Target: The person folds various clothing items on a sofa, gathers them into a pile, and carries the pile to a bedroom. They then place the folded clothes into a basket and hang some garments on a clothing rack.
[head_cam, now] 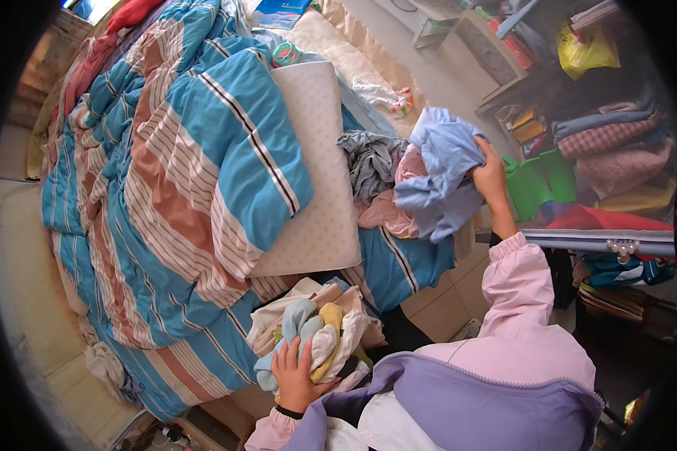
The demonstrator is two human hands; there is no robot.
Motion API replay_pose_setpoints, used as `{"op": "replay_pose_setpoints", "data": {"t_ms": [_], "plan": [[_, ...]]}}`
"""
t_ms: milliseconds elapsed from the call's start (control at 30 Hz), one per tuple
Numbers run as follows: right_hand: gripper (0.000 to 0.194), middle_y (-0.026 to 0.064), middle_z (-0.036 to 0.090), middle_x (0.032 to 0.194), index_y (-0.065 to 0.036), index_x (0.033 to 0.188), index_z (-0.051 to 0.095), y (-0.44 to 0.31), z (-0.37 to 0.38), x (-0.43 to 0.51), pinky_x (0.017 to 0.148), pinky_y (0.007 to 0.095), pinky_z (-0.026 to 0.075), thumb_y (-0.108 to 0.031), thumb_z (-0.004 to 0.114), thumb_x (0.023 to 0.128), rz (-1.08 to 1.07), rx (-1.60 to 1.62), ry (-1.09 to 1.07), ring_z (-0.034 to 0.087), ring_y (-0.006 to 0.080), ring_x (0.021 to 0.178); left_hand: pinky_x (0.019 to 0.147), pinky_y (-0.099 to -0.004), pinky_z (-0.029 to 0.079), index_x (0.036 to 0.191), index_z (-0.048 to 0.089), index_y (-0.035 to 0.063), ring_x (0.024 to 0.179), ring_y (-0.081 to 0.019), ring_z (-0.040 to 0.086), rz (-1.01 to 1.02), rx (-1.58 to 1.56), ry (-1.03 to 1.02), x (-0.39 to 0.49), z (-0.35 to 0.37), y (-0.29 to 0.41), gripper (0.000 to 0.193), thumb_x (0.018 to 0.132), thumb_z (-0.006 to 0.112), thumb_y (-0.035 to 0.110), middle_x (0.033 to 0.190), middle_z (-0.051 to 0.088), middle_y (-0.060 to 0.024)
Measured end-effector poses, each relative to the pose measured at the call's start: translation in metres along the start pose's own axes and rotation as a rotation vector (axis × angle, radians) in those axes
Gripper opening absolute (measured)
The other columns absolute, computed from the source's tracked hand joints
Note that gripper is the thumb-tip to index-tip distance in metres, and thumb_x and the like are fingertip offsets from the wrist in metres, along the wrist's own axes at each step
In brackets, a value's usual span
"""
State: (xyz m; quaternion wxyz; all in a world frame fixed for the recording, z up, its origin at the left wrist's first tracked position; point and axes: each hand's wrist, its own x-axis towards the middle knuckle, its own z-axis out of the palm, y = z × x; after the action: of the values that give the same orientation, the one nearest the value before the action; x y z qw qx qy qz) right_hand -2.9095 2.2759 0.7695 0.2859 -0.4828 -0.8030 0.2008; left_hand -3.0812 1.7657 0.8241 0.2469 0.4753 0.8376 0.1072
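Observation:
My right hand (489, 172) grips a light blue garment (443, 163), lifted over a heap at the bed's right side. In that heap lie a crumpled grey garment (371, 163) and a pink garment (388, 213), partly covered by the blue cloth. Lower down, my left hand (294, 372) rests with spread fingers against a pile of small clothes, among them a yellow cloth (330, 324), a white cloth (347, 341) and a light blue one (298, 315). Beige cloth (341, 299) lies behind this pile. Whether my left fingers grip any piece is hard to see.
A striped quilt (186, 186) covers much of the bed beside a dotted white pillow (316, 169). On the right, shelves hold folded clothes (609, 132), a green container (541, 180) and a yellow plastic bag (587, 53). Tiled floor (445, 301) shows below the bed's edge.

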Motion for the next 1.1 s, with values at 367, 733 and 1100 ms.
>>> {"op": "replay_pose_setpoints", "data": {"t_ms": [367,733,1100], "plan": [[0.044,0.0251,0.057,0.116,0.001,0.116,0.054,-0.060,0.144,-0.113,0.091,0.0417,0.044,-0.019,0.061,0.076,0.019,0.274,-0.426,0.056,0.0384,0.106,0.104,-0.0544,0.022,0.135,0.042,0.0103,0.127,-0.0403,0.034,0.040,-0.075,-0.150,0.003,-0.035,0.012,0.097,0.057,0.081,0.053,0.135,0.041,-0.0159],[0.068,0.0160,0.058,0.116,0.005,0.123,0.046,-0.146,0.208,-0.112,0.089,0.0335,0.045,-0.017,0.075,0.066,0.494,0.794,-0.489,0.057,0.0257,0.105,0.098,-0.0385,0.039,0.139,0.036,0.0128,0.120,-0.0359,0.044,-0.048,0.269,0.434,0.257,-0.075,-0.029,0.084,0.066,0.077,0.019,0.134,0.042,-0.0203],[0.047,0.0200,0.065,0.098,0.001,0.107,0.060,-0.246,-0.013,0.153,0.083,0.0326,0.048,-0.008,0.064,0.062,-0.448,0.520,-0.129,0.063,0.0295,0.093,0.088,-0.0308,0.044,0.115,0.055,-0.0062,0.099,-0.0192,0.055,-0.142,-1.555,1.015,0.274,-0.276,-0.096,0.047,0.087,0.058,0.031,0.112,0.059,-0.0081]]}}
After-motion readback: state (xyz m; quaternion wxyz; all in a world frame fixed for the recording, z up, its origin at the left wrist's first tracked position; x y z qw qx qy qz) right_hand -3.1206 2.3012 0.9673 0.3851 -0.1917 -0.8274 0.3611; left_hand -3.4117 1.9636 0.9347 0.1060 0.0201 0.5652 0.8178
